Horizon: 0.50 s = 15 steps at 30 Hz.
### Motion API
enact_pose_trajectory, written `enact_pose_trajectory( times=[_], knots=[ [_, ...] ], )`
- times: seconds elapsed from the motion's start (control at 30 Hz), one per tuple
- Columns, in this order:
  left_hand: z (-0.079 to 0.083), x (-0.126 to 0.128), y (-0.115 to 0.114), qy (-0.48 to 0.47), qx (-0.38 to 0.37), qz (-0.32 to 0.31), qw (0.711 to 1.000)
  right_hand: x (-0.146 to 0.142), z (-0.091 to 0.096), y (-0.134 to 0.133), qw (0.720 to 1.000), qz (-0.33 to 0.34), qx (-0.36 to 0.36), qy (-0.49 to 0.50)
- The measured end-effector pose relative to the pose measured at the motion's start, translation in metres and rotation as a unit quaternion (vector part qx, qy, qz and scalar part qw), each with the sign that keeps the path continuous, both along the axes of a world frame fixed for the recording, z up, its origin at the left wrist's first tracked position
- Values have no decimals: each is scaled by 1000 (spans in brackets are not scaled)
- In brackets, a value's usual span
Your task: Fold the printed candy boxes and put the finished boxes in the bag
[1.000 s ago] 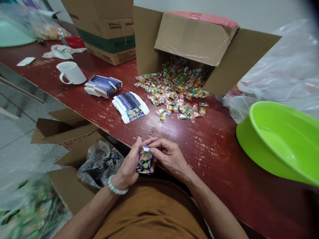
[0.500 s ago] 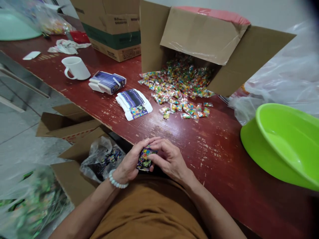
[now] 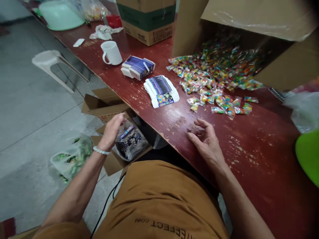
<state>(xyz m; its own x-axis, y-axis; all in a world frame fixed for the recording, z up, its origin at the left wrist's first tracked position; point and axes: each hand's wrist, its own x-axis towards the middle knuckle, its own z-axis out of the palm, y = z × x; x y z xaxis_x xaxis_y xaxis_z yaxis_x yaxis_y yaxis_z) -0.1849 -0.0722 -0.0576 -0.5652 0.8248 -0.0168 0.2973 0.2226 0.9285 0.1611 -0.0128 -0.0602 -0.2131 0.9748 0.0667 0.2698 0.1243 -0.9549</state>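
Observation:
My left hand (image 3: 112, 132), with a beaded bracelet at the wrist, is over a cardboard carton (image 3: 111, 165) below the table edge. Its fingers look loosely extended and hold nothing I can see. Just right of them is a small purple printed box (image 3: 127, 132), apart from the hand; whether it is falling or lying on the heap I cannot tell. A clear plastic bag (image 3: 142, 145) lines the carton, with many dark printed packets inside. My right hand (image 3: 207, 141) hovers at the table's near side, thumb and fingers apart, near flattened purple box blanks (image 3: 160, 89) and wrapped candies (image 3: 219, 99).
On the red table (image 3: 239, 139) stand a white mug (image 3: 113, 54), another stack of box blanks (image 3: 138, 68), a large open carton (image 3: 188, 30) spilling candies and a green basin (image 3: 309, 156). A stool (image 3: 47, 58) and a bag of green packets (image 3: 72, 159) are on the floor.
Both hands were together on the small printed box. My left hand has moved left over the carton and let go of it; my right hand has parted toward the table. The view has turned left.

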Motion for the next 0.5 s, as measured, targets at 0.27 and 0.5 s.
enact_pose_trajectory(
  times=[0.27,0.5],
  knots=[
    [22,46,76,344,38,-86,934,-11,-15,-8,976,-31,132,-168],
    [32,77,133,556,-97,-153,811,-12,-19,-7,977,-43,145,-149]
  ],
)
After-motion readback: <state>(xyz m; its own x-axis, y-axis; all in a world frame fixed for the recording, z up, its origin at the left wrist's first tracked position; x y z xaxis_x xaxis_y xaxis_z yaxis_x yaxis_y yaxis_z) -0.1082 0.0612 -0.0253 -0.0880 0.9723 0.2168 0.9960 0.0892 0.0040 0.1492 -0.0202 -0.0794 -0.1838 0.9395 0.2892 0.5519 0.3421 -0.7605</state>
